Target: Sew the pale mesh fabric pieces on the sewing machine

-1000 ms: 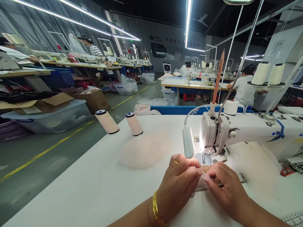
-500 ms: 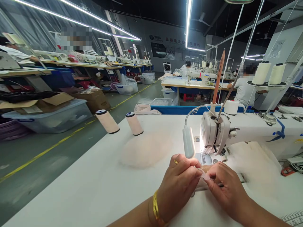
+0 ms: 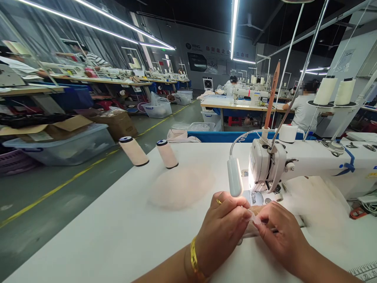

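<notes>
My left hand [image 3: 222, 228], with a gold ring and bracelet, is closed in a pinch on a small piece of sheer pale fabric [image 3: 255, 218]. From the other side, my right hand [image 3: 284, 232] pinches the same fabric between thumb and fingers. Both hands are close together, just in front of the needle area of a white sewing machine [image 3: 266, 163]. A tan patch [image 3: 257, 209] shows between the fingertips; what it is I cannot tell. The fingers hide much of the fabric. A small lit lamp [image 3: 235, 177] hangs right above my left fingers.
Sheer pale fabric [image 3: 182, 188] lies left on the white table [image 3: 118, 236]. Two peach thread cones [image 3: 167, 154] stand near its far edge. More pale fabric [image 3: 318, 200] lies under the machine arm. A ruler [image 3: 365, 272] is at the lower right. Co-workers sit at machines further back.
My hands and the fabric hold nearly the same position. At the back left, a co-worker in a striped top has leaned to the left.
</notes>
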The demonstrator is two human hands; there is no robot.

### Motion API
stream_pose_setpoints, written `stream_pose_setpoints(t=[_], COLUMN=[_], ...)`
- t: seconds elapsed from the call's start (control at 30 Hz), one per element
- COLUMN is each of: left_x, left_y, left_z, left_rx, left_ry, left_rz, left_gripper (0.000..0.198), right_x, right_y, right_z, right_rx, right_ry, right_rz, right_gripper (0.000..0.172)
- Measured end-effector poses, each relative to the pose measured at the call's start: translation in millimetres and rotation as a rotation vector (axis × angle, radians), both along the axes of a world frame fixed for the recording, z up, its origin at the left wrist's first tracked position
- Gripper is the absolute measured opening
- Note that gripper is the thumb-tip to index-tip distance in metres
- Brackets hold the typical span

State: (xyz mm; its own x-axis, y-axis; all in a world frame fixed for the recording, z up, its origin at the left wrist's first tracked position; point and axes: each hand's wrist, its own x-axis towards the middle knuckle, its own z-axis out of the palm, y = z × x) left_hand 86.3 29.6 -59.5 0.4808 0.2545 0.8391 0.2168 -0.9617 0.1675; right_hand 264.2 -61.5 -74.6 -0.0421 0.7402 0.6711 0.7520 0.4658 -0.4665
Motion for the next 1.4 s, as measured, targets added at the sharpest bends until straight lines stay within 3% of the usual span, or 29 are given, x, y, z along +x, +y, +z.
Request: stream_pose_setpoints(t=[0.87,1.13,1.4], left_x=[1,0,0], left_y=[-1,-6,-8], left_z=[3.6,4.7,2.6], left_rx=[-0.099,-0.147,-0.064], left_ry=[0.047,0.096,0.063], left_rz=[-0.104,-0.050,-0.005], left_gripper=[0.023,0.018,0.033], right_x=[1,2,3], right_y=[-3,-2,-1], right_z=[1.1,0.1,-2.4], right_rx=[-0.046,-0.017,-0.002], right_ry=[0.062,0.079,0.067], right_rz=[-0.008,0.006,0.015], right_gripper=[0.011,0.014,0.017])
